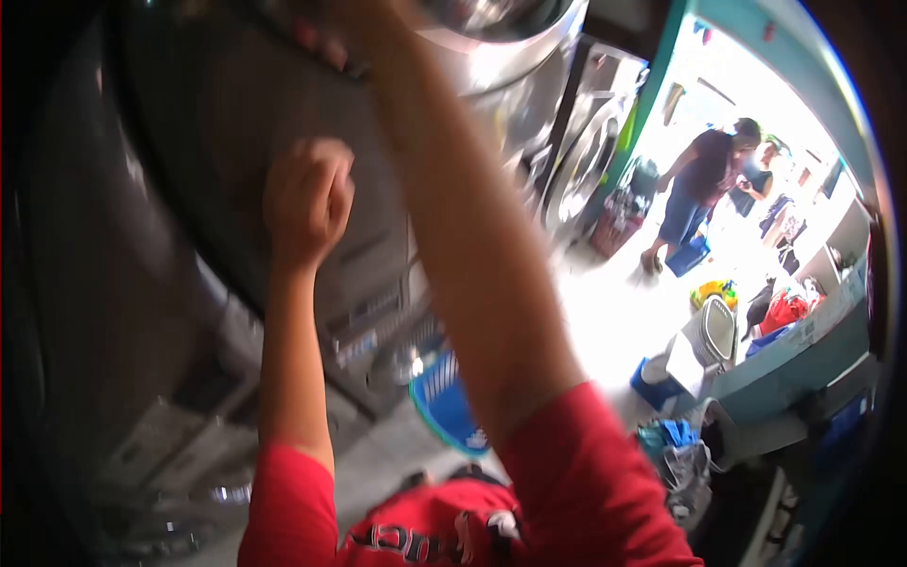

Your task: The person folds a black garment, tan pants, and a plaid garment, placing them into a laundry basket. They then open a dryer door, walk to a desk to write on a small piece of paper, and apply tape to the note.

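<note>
the left hand (310, 197), a loose fist seemingly holding nothing, is before the dark machine (370, 194), the right hand (370, 11), cut off with grip untellable, is by the round rim (496, 59), and the blue basket (440, 402) stands nearer, presumably for easy reach.

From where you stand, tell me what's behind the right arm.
Past the right arm, part of a blue basket shows low down and a machine's silver ring higher up. What the arm covers, any more basket included, cannot be seen.
</note>
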`<state>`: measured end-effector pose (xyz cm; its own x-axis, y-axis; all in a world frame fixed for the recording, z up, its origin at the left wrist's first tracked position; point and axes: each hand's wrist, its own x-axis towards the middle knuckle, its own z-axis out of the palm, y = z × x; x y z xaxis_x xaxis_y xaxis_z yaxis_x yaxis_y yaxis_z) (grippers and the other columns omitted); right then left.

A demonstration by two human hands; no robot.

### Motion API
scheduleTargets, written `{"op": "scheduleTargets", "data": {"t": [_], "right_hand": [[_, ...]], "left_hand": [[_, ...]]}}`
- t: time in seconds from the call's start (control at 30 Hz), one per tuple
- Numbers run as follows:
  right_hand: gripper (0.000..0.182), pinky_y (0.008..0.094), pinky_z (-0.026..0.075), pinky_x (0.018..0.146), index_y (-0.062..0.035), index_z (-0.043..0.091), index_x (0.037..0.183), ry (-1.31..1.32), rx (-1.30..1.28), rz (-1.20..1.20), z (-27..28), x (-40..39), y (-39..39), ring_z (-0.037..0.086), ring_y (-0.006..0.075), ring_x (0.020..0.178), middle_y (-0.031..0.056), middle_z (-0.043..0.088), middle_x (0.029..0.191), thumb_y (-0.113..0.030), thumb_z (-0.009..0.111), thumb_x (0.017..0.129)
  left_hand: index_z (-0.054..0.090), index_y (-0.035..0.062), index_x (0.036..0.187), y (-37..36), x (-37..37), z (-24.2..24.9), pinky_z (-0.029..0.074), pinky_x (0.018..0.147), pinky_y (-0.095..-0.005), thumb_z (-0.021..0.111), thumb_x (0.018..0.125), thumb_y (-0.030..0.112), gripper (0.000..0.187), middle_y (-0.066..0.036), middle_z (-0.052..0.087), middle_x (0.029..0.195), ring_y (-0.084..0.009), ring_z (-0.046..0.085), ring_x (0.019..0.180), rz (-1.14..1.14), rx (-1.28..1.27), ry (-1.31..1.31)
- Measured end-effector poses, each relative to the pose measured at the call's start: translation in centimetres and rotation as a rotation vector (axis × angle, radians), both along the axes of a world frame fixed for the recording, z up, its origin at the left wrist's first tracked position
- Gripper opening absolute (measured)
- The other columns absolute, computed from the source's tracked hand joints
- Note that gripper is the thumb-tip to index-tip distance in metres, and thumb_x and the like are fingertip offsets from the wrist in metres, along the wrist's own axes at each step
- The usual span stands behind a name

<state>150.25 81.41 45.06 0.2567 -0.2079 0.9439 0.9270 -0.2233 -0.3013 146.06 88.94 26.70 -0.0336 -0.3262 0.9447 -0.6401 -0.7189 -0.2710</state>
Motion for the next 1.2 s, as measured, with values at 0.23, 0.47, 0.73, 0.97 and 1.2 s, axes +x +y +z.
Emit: {"op": "scheduleTargets", "data": {"t": [0.23,0.47,0.73,0.97,1.2], "right_hand": [[0.025,0.0416,0.036,0.074,-0.0031,0.044,0.091,0.029,-0.064,0.098,-1.1,-1.0,-0.1,0.049,0.0308,0.086,0.0143,0.054,0.086,-0.019,0.05,0.073],[0.034,0.0389,0.034,0.082,-0.0013,0.046,0.101,0.042,-0.109,0.193,-1.1,-1.2,-1.0,0.049,0.0309,0.094,0.0162,0.055,0.096,-0.023,0.052,0.076],[0.018,0.0392,0.037,0.069,-0.0024,0.045,0.089,-0.129,-0.03,0.042,-1.5,-0.1,0.1,0.049,0.0304,0.077,0.0142,0.051,0.08,-0.009,0.047,0.072],[0.031,0.0408,0.041,0.077,-0.004,0.053,0.098,0.082,-0.012,0.063,-1.0,-2.1,0.1,0.054,0.0336,0.089,0.0199,0.057,0.094,-0.023,0.048,0.075],[0.037,0.0411,0.04,0.077,-0.0011,0.051,0.102,0.008,-0.052,0.093,-1.5,-1.2,-0.7,0.052,0.035,0.091,0.0208,0.056,0.093,-0.025,0.052,0.074]], "left_hand": [[0.051,0.0055,0.078,-0.4,-1.2,-0.1,0.042,0.064,-0.0336,0.048,0.073,0.0,0.008,-0.007,0.055,0.077,-0.0245,0.053,0.07,0.065,-0.055,0.104],[0.049,0.0056,0.08,-0.8,-1.4,0.1,0.041,0.065,-0.0331,0.046,0.074,0.0,0.009,-0.008,0.055,0.079,-0.0233,0.053,0.072,0.185,-0.03,0.086],[0.05,0.0036,0.079,-0.6,-1.4,0.1,0.043,0.065,-0.0326,0.041,0.078,0.001,0.01,-0.009,0.056,0.078,-0.0238,0.054,0.069,0.1,-0.053,0.063],[0.051,0.0,0.077,0.7,-1.1,-1.1,0.044,0.065,-0.0327,0.031,0.088,0.015,0.027,-0.013,0.055,0.077,-0.0252,0.054,0.071,-0.025,-0.095,0.135],[0.051,-0.0036,0.075,1.1,0.3,-1.5,0.046,0.066,-0.0324,0.028,0.089,0.021,0.036,-0.015,0.057,0.078,-0.0253,0.056,0.072,-0.111,-0.25,0.093]]}}
